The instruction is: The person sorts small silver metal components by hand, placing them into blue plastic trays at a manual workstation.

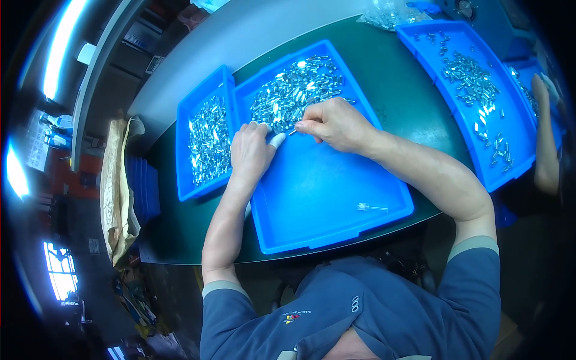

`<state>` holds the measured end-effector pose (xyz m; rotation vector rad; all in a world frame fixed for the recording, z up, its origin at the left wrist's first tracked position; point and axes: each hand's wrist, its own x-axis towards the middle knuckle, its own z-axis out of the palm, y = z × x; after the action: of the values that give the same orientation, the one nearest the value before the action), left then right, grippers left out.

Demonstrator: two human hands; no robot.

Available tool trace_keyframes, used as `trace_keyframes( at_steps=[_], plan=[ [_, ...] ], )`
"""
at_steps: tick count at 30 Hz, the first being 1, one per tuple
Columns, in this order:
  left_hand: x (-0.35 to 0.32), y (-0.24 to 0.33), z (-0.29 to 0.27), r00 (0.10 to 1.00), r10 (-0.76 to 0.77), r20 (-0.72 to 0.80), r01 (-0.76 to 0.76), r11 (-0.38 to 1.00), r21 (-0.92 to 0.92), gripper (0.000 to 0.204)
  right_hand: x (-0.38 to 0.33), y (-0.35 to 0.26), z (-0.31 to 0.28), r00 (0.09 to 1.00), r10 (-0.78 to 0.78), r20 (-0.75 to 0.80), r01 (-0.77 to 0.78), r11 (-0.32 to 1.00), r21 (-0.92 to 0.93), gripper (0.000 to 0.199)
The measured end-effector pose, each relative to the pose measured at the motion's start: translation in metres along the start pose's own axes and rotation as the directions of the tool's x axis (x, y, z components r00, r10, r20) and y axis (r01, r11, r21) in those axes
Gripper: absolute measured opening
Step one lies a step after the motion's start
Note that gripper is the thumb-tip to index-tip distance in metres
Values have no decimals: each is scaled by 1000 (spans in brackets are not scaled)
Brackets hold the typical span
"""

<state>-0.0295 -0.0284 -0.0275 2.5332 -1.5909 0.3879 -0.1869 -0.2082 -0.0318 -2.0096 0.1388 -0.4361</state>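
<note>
Over the middle blue tray (324,186), my right hand (339,125) pinches a small shiny metal piece (293,132) between thumb and fingertips. My left hand (251,150) is beside it at the tray's left wall, with a white cover on one digit. Its fingers are curled, and whatever they hold is hidden. Just beyond both hands, a heap of small silvery metal cylinders (294,87) fills the far half of the tray. A small clear plastic tube (372,207) lies near the tray's front right corner.
A narrower blue tray (182,150) of similar metal pieces stands at left on the green table (390,90). Another blue tray (510,141) with scattered parts stands at right, near another person's arm (545,150). A clear plastic bag (390,15) lies at the back.
</note>
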Motion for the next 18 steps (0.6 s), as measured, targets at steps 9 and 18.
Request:
trace_keyframes(
  at_steps=[9, 18],
  plan=[
    [-23, 19, -6, 999, -51, 10, 50, 888, -458, 11, 0, 6, -2, 999, 0, 39, 3, 998, -64, 30],
    [-30, 19, -12, 983, 70, -168, -148, 844, -516, 15, -2, 3, 1, 995, -60, 83, 71, 988, -137, 26]
  ],
)
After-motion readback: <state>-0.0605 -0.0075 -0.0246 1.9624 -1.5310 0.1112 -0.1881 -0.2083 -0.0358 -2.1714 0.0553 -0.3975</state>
